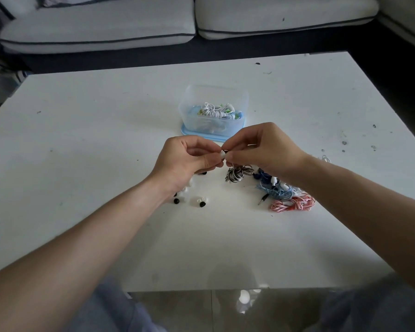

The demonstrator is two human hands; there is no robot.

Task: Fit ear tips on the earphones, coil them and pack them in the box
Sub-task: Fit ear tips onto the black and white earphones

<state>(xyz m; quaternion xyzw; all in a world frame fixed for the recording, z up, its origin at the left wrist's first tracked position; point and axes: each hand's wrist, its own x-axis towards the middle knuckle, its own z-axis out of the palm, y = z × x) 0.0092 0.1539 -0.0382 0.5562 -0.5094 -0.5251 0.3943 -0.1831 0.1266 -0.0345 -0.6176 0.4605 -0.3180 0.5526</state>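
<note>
My left hand (185, 159) pinches a white ear tip (222, 154) between thumb and fingertips. My right hand (264, 149) pinches the earbud of the black-and-white earphones right against that tip. Their coiled cable (238, 174) hangs below my right hand and touches the table. A clear plastic box (213, 111) stands just beyond my hands on a blue lid, with white and coloured earphones inside. Loose black and white ear tips (197, 202) lie on the table under my left wrist.
More earphones lie under my right wrist: a blue bundle (273, 188) and a red-and-white coil (294, 203). The white table (106, 140) has small dark specks at its right side. A grey sofa (177, 22) runs along the far edge.
</note>
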